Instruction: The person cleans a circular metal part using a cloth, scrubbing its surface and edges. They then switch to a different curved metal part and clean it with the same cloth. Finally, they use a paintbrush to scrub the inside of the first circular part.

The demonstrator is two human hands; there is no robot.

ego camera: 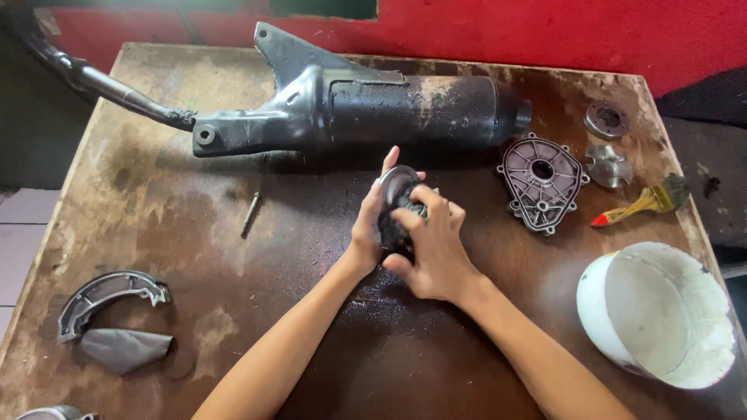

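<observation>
Two hands meeting at table centre: left hand (369,225) gripping a round dark metal part (397,190), right hand (434,245) closed over its lower side. Black exhaust muffler (366,109) at twelve o'clock. Grey cover plate (542,183) at two o'clock, white bucket (657,315) at four, brake shoe (109,299) at eight.

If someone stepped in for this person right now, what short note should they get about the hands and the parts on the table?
Left hand: holds a dark round metal part upright above the table.
Right hand: presses a dark scrubbing pad against that part.
Behind: black exhaust muffler. Right: grey cover plate, two small metal pieces, paintbrush, white bucket. Left: brake shoe, small bolt.
Done: wet patch under the hands. Left: part looks grimy.
</observation>
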